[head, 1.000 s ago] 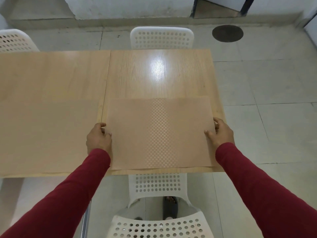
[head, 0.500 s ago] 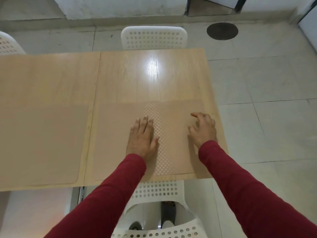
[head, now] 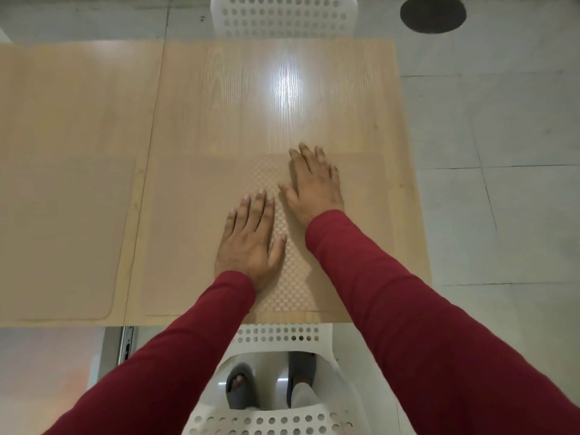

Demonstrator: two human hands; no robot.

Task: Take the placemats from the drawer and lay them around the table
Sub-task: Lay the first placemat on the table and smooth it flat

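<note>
A person in red sleeves leans over a pale wood counter, both palms pressed flat on a tan placemat laid along its near edge. The left hand lies with fingers straight and close together, thumb angled out, on the mat's middle, just at the edge of a checkered band that runs front to back across the mat. The right hand rests farther from the person, fingers spread wide and flat, its fingertips reaching the mat's far edge. Neither hand grips anything; the two lie near each other, apart by a narrow gap. The mat sits square to the counter, its rounded near corner just inside the front edge, its right end partly hidden under the right sleeve. A second placemat of the same colour lies flat to the left, across a seam in the counter, also near the front edge and cut off by the picture's left side. A white perforated chair stands at the far side of the counter, and another is tucked at the near side, below the arms. Through its seat opening two feet in grey slippers show on the tiled floor. A dark round patch marks the floor at the upper right.
</note>
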